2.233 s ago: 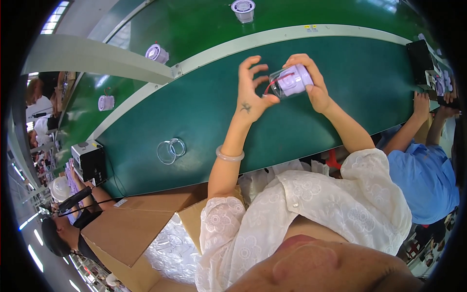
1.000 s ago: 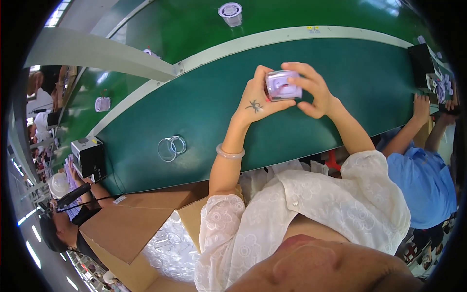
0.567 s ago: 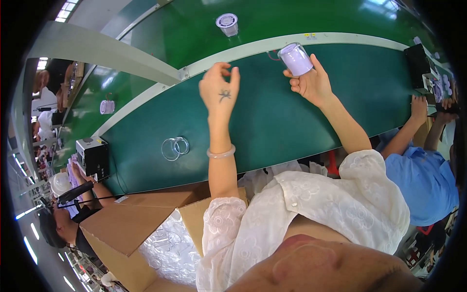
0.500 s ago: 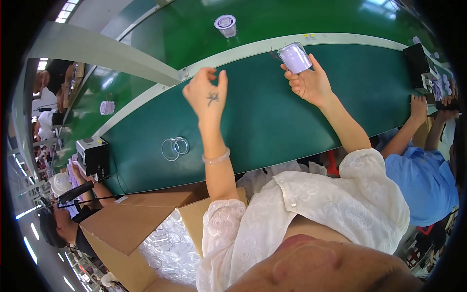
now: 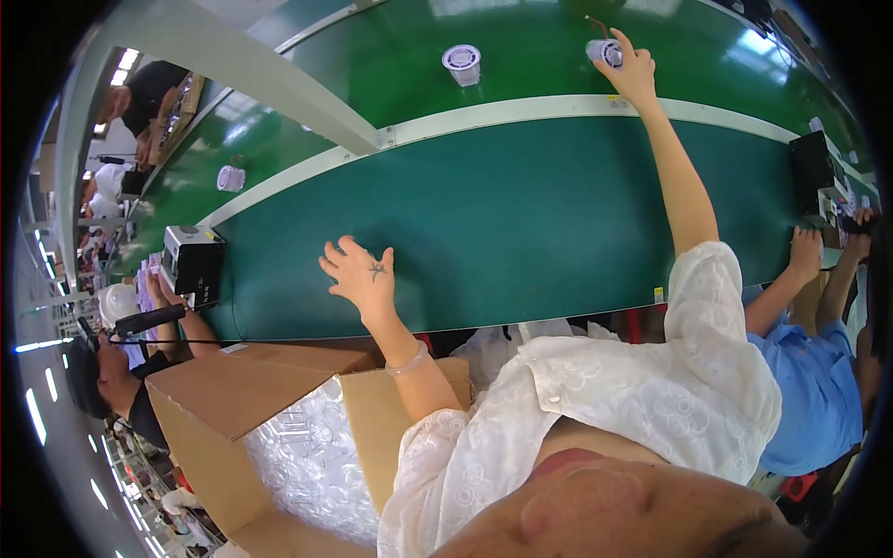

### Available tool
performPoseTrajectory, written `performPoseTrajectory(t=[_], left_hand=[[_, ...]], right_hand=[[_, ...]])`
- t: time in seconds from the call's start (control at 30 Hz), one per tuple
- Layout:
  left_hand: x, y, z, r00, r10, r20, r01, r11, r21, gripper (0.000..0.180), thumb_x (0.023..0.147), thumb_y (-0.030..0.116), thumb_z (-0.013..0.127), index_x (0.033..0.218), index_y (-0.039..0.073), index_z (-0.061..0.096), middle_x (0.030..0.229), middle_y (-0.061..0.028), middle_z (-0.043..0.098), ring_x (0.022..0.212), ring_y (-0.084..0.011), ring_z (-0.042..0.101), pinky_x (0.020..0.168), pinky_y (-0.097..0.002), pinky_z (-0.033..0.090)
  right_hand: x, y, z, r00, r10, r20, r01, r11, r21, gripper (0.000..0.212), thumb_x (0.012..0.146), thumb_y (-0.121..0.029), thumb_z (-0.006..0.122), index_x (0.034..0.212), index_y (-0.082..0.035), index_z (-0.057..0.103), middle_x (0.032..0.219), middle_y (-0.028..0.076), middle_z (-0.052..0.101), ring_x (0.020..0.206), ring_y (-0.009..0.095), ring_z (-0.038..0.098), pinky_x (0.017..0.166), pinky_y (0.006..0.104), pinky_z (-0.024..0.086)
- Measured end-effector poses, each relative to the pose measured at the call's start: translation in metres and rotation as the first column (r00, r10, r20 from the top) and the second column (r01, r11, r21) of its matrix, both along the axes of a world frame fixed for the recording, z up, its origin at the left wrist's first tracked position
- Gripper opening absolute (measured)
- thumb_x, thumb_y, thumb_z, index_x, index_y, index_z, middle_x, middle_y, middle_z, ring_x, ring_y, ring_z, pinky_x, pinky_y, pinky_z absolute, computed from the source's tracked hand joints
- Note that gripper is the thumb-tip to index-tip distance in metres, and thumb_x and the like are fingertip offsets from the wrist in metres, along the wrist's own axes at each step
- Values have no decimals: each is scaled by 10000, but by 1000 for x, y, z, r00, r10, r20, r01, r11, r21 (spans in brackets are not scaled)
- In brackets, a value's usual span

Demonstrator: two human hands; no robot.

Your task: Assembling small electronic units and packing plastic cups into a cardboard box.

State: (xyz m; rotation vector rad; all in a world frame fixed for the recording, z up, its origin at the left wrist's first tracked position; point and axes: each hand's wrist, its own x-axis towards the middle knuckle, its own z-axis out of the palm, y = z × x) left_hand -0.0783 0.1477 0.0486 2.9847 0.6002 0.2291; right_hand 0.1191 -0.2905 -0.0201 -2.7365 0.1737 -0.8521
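Observation:
Stretched far out over the bright green belt (image 5: 539,56), my right hand (image 5: 636,73) has thumb and fingers around a pale lilac-white round housing (image 5: 606,52) with a dark circular grille and a thin reddish wire. My left hand (image 5: 361,279) hovers over the near left part of the dark green worktop (image 5: 502,205). Its fingers are spread and I see nothing in them. What lies under the palm is hidden.
Another grilled cup-shaped unit (image 5: 462,65) stands on the belt, and a further one (image 5: 231,178) sits farther left. An open carton (image 5: 200,391) of clear plastic pieces is at my lower left. Black-and-white boxes (image 5: 193,265) stand at the worktop's left and right ends, near co-workers.
My right hand has carried the lilac housing forward, past the white rail onto the belt. My left hand has come down and back, opening. Two clear rings seen before are out of sight.

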Motion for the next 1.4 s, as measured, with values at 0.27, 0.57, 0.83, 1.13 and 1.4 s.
performPoseTrajectory(t=[0.27,0.57,0.83,1.13,1.4], left_hand=[[5,-21,2,900,-329,286,393,896,-205,489,605,71,662,1053,134,479,1162,-181,370,1006,-361,423,795,-387,407],[51,-124,-4,536,-613,580,830,259,-494,601,528,116,723,1067,75,460,1080,-144,398,1000,-302,416,823,-351,398],[67,-164,-50,664,-290,689,554,-428,-714,824,528,178,795,1184,47,313,1095,-124,454,986,-209,456,858,-323,375],[59,-153,-51,677,-476,561,341,-472,-813,710,641,194,712,1190,43,287,1053,-128,466,984,-218,480,844,-313,393],[65,-145,-42,669,-523,528,209,-549,-809,812,608,445,699,1216,44,339,1070,-84,445,991,-193,460,856,-327,382]], right_hand=[[-19,17,-4,987,54,151,-61,997,41,639,715,-352,612,1270,-219,324,1169,221,333,1060,372,308,895,436,268],[-169,120,66,626,779,-14,-683,557,473,696,610,-108,669,1231,-70,355,1246,128,354,1163,288,310,973,367,263],[-179,134,27,785,569,243,-579,536,614,629,651,-180,693,1171,-3,387,1098,143,480,987,232,496,831,326,407],[-175,133,19,691,708,145,-599,449,663,645,682,-260,664,1181,19,368,1039,149,497,937,254,510,811,329,404],[-167,128,13,557,769,312,-773,344,533,394,753,-336,578,920,0,458,812,116,471,733,257,456,660,347,383]])
